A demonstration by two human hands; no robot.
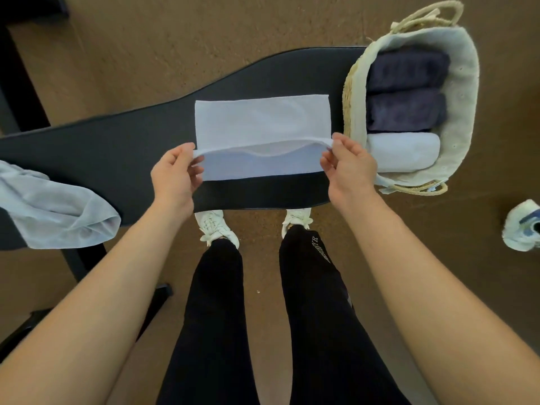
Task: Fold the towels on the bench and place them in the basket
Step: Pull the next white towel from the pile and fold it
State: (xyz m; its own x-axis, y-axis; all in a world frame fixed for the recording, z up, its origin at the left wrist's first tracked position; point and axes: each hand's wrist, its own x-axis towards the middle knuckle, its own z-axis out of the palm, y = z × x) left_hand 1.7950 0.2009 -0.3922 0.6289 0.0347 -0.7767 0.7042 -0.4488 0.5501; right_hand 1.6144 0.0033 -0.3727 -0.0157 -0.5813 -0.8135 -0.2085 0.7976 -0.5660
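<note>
— Towel (262,118) first: where did it lie?

— It was white and spread across the middle of the dark surface (117,147). An edge on its near side was raised, with shaded cloth showing beneath. I could not tell whether that cloth was a second layer or the underside. The basket (464,92) stood just beside it at the right end, holding two dark rolls (406,71) and one white roll (403,152).

— And the hands?

— The left hand (172,176) pinched the raised edge's left corner between thumb and curled fingers. The right hand (349,168) pinched the right corner the same way. Both were closed on the cloth, not spread. Between them the edge sagged in a shallow curve.

— What could have gone wrong from there?

— In my judgement, the sag was the main risk. If the edge were carried over with that slack, the fold would likely land wrinkled or crooked, with the corners not meeting. Such a light pinch could also slip and drop one corner. The right corner was close to the basket's rim, so a wide sweep might nudge the basket.

— Anything else at risk?

— A crumpled towel (49,211) lay at the left end, partly hanging over the near side of the surface. It looked as if a bump could send it sliding to the floor.
</note>
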